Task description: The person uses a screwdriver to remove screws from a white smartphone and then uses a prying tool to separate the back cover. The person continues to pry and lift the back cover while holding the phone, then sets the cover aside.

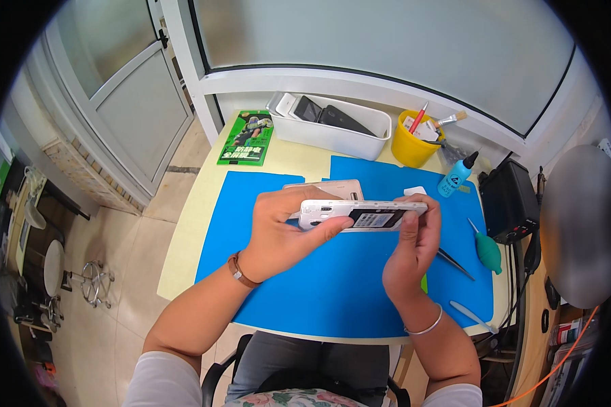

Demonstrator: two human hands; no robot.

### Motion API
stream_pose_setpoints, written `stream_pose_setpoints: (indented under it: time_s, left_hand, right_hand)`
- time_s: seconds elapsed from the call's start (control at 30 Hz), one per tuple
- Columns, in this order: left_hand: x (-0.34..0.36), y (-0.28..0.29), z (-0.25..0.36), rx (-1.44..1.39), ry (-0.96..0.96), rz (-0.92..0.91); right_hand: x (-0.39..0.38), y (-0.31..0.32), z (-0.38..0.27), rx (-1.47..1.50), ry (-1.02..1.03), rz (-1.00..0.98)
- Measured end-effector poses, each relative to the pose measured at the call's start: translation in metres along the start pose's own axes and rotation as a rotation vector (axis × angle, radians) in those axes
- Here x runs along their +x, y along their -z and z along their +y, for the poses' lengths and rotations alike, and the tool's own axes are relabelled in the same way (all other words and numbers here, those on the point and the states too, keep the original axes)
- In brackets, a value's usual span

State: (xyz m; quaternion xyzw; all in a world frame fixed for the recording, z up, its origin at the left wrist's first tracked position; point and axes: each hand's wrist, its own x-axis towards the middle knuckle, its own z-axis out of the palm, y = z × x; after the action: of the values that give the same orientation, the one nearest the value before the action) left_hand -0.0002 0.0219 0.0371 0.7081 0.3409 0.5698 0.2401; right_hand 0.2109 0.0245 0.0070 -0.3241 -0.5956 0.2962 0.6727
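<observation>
A white smartphone (372,218) is held tilted above the blue mat (305,292), with its back off and a dark, labelled battery showing inside. My left hand (275,234) grips its left end, the thumb pressed near the camera opening. At the other end, my right hand (414,251) closes round the corner with its thumb on the battery side. Just behind the phone lies a pale pinkish phone cover (334,188), partly hidden by my left hand and the phone. A small white piece (415,191) shows behind my right fingers; its kind is unclear.
Dark tweezers (458,266), a green air blower (487,253) and a pale pry tool (472,317) lie at right. Behind stand a blue bottle (456,175), a yellow cup (409,150) of tools, a white bin (322,138) of phones and a green packet (246,139). A black box (511,201) borders the right edge.
</observation>
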Motion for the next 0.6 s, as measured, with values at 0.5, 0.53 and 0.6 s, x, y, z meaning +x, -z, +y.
stream_pose_setpoints:
  time_s: [0.5, 0.53, 0.6]
  left_hand:
    - [-0.0047, 0.0011, 0.0007, -0.206, 0.245, 0.008]
    - [-0.0033, 0.0016, 0.0014, -0.233, 0.279, 0.014]
    - [-0.0012, 0.0028, -0.0007, -0.325, 0.363, 0.029]
  right_hand:
    - [-0.0002, 0.0018, -0.0036, 0.006, 0.022, -0.039]
    - [-0.0005, 0.0021, -0.0026, 0.007, 0.020, -0.038]
    - [-0.0005, 0.0025, -0.0049, 0.023, -0.029, -0.072]
